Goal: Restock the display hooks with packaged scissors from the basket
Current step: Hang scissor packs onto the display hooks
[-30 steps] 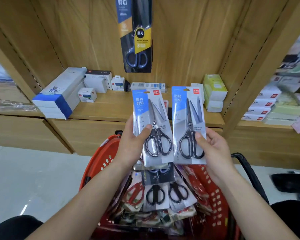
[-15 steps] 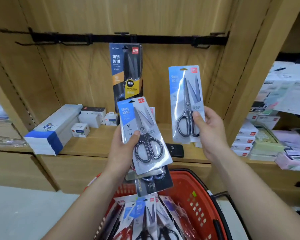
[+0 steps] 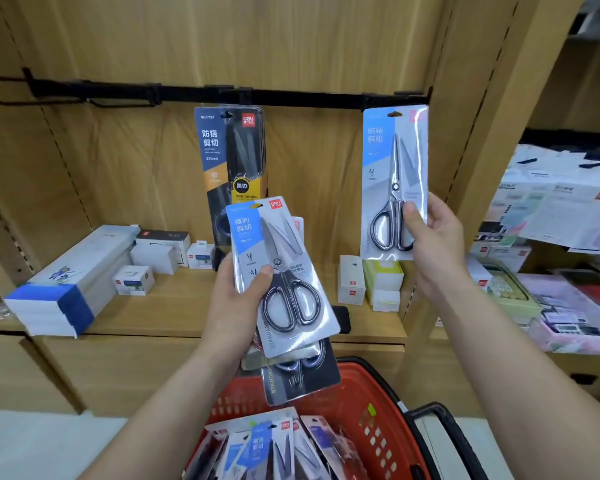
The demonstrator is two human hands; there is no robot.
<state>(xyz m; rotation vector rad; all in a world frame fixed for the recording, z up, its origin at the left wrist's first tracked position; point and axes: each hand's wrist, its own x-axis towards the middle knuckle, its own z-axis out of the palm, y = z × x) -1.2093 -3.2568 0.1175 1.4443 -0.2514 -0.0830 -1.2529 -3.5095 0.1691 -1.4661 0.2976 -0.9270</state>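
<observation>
The right hand [image 3: 437,244] pinches one scissors pack [image 3: 394,181] at 2 o'clock, its top just under the black rail [image 3: 257,95]. The left hand [image 3: 232,306] grips a stack of packs [image 3: 281,271] in the middle. The red basket [image 3: 378,410] at 6 o'clock holds more packs [image 3: 274,448].

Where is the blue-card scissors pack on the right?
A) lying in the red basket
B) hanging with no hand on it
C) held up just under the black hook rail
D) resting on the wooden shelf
C: the right hand grips the scissors pack, its top just below the hook rail.
</observation>
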